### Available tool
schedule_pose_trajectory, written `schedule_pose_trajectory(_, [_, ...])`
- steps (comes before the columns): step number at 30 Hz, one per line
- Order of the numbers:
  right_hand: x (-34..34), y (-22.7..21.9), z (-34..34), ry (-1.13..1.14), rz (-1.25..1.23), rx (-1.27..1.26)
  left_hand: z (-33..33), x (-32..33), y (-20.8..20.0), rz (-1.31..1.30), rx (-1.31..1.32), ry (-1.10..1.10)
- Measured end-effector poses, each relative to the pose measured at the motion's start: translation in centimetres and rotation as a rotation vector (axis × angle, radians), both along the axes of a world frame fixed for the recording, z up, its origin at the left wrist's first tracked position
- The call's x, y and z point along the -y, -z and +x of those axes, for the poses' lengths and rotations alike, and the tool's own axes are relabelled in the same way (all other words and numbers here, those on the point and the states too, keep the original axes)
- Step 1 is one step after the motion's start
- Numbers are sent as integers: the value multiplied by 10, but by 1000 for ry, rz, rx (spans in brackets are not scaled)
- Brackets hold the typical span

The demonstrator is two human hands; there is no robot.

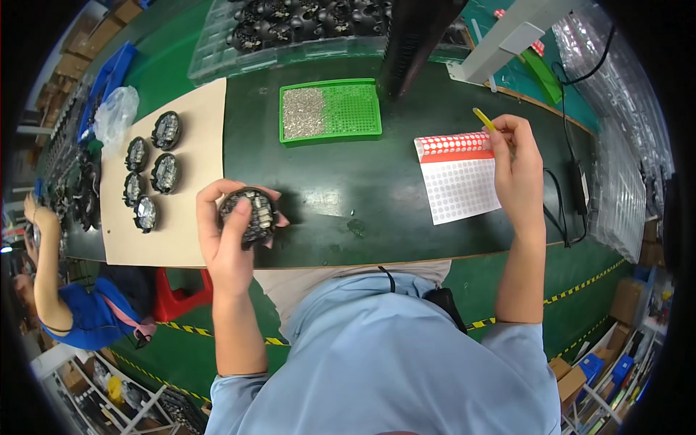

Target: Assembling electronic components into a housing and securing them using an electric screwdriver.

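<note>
My left hand (226, 243) grips a round black housing (261, 221) with shiny pale and metallic parts inside, its thumb pressed on the inner face. It is held above the table's front edge. Over on the right, my right hand (520, 170) pinches a slim yellow tool (483, 119); its exact kind does not show. That hand is at the right edge of a sheet of round white stickers (461, 190), whose red-backed far end is curled over. Several similar round housings (166, 174) lie on a beige board (199, 138) to the left.
A green tray (351, 136) of small metallic pieces sits mid-table. Behind it stand a dark post (413, 51) and clear trays of black parts (312, 25). A grey metal bracket (507, 43) and black cable (565, 145) are at right. A co-worker's arm (49, 268) shows far left.
</note>
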State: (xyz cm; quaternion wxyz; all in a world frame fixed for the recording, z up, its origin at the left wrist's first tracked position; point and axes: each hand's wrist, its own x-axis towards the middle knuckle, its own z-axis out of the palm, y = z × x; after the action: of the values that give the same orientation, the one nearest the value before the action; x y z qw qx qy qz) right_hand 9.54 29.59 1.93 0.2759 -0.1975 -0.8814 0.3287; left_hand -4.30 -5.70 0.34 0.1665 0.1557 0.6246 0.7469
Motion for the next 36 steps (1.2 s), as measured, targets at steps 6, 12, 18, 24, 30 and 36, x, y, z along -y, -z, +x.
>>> schedule_pose_trajectory(6, [-11,-22,4,-38,33,327,-17,7,1,-296,-344,-59])
schedule_pose_trajectory(12, [-19,-13,6,-182,-103,341,-16,-2,-13,-835,-831,-4])
schedule_pose_trajectory(18, [11,-31,-14,-394,-288,269,-6,0,-4,-1080,-988,54])
schedule_pose_trajectory(24, [43,-49,-47,-602,-514,137,-1,2,-10,-602,-765,0])
schedule_pose_trajectory(30, [71,-48,-65,-737,-490,154,29,-28,-19,205,-19,148])
schedule_pose_trajectory(36, [69,-29,-60,-708,-546,125,41,-24,-19,-24,62,21])
